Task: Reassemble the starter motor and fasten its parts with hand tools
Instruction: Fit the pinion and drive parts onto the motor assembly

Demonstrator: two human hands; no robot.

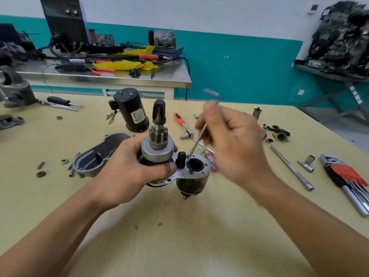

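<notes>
A starter motor subassembly [159, 154] is held upright just above the middle of a yellowish counter [179, 226]. It is gripped by the left hand [127, 166], whose fingers are curled round the silver clutch drum beneath the pinion gear [157, 136]. The pinion shaft points straight up. A pale mounting plate [179, 174] spreads to the right, with a dark solenoid body [192, 183] beneath it and an open round bore [195, 164] on top.

An L-shaped hex key [196, 140] is pinched in the blurred right hand [229, 140], whose fingers are closed round its shaft. The key's long arm slants down and leftward, and its tip is set at the plate beside the bore rim, just right of a black lever end [181, 159]. No screw head can be made out there.

A black motor casing [131, 112] and an aluminium nose housing [95, 154] are seen apart on the counter.
</notes>
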